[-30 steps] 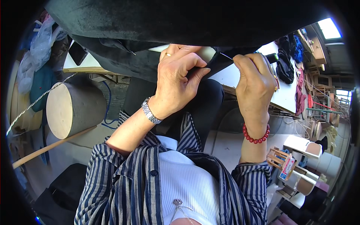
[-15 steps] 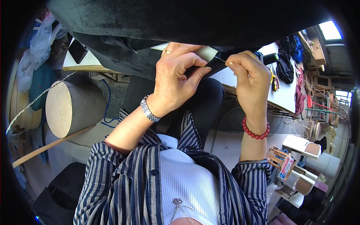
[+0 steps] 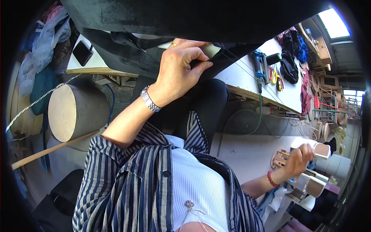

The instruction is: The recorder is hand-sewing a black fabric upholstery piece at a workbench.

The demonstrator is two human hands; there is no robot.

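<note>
A large black upholstered piece [image 3: 162, 19] with soft, velvety fabric fills the top of the view. My left hand [image 3: 179, 69] is closed on its lower edge, where white padding [image 3: 211, 52] shows between folds of black fabric. Its fingertips are partly hidden behind the edge. From beside that padding a thin thread [image 3: 247, 70], seen as two fine lines, stretches down and to the right. My right hand [image 3: 297, 160] is held far out at the lower right, fingers closed on the thread's far end; whether a needle is there is too small to tell.
On the white table [image 3: 291, 94] at right lie a blue power tool [image 3: 259, 63] with a cord, yellow-handled pliers [image 3: 274, 77] and black cloth [image 3: 290, 56]. A phone [image 3: 82, 53] rests on the left tabletop. A large cylinder [image 3: 77, 110] and a wooden stick [image 3: 54, 149] are at left.
My right hand has swung from beside the padding out to the lower right, drawing the thread long. My left hand keeps its grip on the edge, shifted slightly left.
</note>
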